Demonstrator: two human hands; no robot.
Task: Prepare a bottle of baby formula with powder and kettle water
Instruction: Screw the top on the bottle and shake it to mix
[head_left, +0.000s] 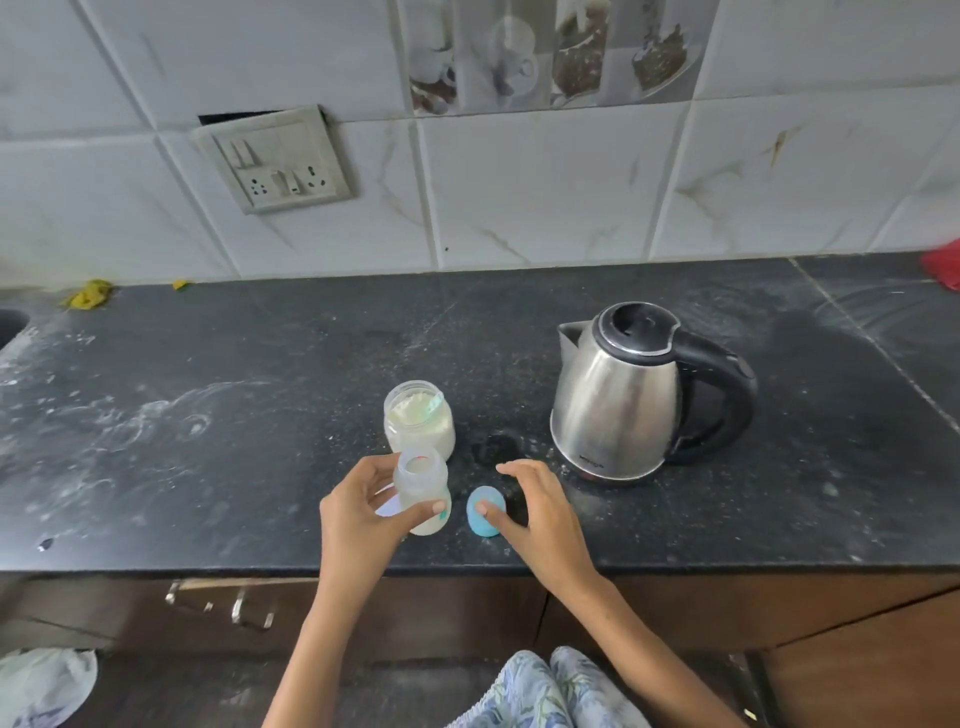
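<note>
Nearest the camera, close to the counter's (156, 467) front edge, the left hand (358, 514) grips the open baby bottle (422, 493), thumb and fingers curled round its body; the bottle stands upright and appears to hold a pale, milky liquid in its lower part. Just beside it the right hand (535, 509) hovers over the blue cap (485, 512), fingers spread and relaxed, the thumb tip touching the cap, which lies on the counter and is not yet lifted. Behind the bottle, touching or nearly touching it, stands the open powder jar (418, 421) with a pale green scoop (434, 408) resting in the powder. Toward the right half of the counter sits the steel kettle (623, 405), lid shut, handle turned to the right. Judging by this, filling looks done and closing the bottle is the step in hand. Next, the right hand would need to pinch the cap, carry it over the bottle's mouth and seat it squarely while the left hand holds the bottle steady.
</note>
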